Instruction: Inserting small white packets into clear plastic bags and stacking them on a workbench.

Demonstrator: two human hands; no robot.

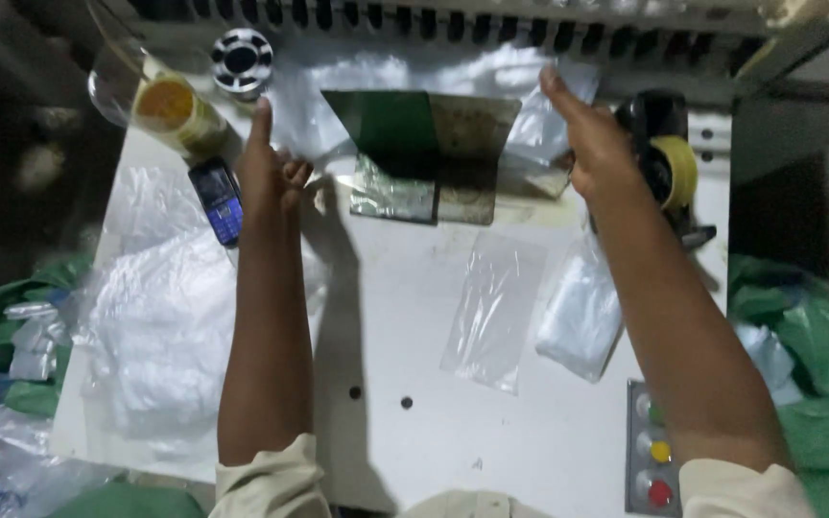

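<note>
My left hand (269,171) and my right hand (592,144) are both stretched to the far side of a white table (405,422). Between them they hold up a clear plastic bag (405,91), each gripping one edge. Below the bag a dark metal plate (424,158) stands tilted on the table. A second clear bag (496,307) lies flat nearer to me. Beside it on the right rests a folded white item in plastic (582,312).
A mobile phone (218,200) lies by my left wrist. A yellow tape roll (173,107) and a black-and-white spool (241,62) sit at the far left. A tape dispenser (669,163) stands far right. A heap of bagged white goods (160,336) fills the left. A button panel (654,460) is near right.
</note>
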